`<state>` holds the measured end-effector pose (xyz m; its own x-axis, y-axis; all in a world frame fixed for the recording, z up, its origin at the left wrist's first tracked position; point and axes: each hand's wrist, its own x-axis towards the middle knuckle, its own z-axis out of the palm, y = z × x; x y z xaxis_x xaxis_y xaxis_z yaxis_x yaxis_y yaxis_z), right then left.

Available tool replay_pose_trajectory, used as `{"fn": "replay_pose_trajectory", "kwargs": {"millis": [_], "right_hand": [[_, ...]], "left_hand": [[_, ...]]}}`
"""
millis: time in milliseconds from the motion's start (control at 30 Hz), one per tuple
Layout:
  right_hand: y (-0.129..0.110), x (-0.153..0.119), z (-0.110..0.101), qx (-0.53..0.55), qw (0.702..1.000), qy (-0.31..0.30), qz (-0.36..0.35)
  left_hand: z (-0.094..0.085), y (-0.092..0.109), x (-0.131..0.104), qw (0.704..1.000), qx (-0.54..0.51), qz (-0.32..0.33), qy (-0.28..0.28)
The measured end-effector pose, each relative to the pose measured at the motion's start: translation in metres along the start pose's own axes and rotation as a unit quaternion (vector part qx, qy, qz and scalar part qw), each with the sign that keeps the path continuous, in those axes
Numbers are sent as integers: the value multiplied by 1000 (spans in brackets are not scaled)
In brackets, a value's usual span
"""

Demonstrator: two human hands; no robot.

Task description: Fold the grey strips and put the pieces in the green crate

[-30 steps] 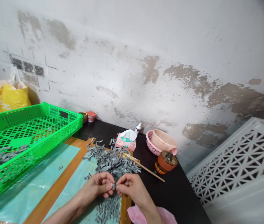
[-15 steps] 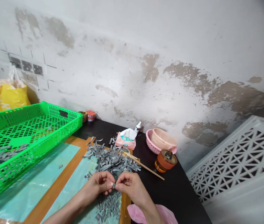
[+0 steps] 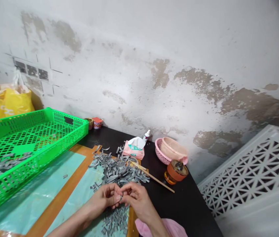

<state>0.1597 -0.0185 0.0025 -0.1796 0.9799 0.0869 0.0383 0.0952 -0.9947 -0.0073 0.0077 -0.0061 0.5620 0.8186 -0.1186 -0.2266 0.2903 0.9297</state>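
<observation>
grey piece [image 3: 121, 197] mostly hidden by fingers [image 3: 114, 199], green crate [image 3: 46, 157] cut off

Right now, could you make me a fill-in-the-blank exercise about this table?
The left hand and right hand meet near a pile of strips coloured ____.
The large crate at left is coloured ____.
The bag behind it is mainly coloured ____.
The pink basket stands to the ____ of the tissue pack.
Missing words: grey; green; yellow; right.
</observation>
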Motion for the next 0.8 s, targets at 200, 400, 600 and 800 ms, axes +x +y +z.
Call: {"fn": "replay_pose_trajectory", "kwargs": {"millis": [200,400,600,800], "right_hand": [[-10,-3,-2,-81,986,5,-146],[-7,-3,2,79,993,-7,-91],[-1,2,2,150,985,0,-89],[8,6,4,121,989,17,-84]], "left_hand": [[-12,4,2,1000,1,-22,22],[-15,10,0,996,-76,18,42],[0,9,-2,996,-68,48,26],[-1,4,2,995,-24,67,67]]}}
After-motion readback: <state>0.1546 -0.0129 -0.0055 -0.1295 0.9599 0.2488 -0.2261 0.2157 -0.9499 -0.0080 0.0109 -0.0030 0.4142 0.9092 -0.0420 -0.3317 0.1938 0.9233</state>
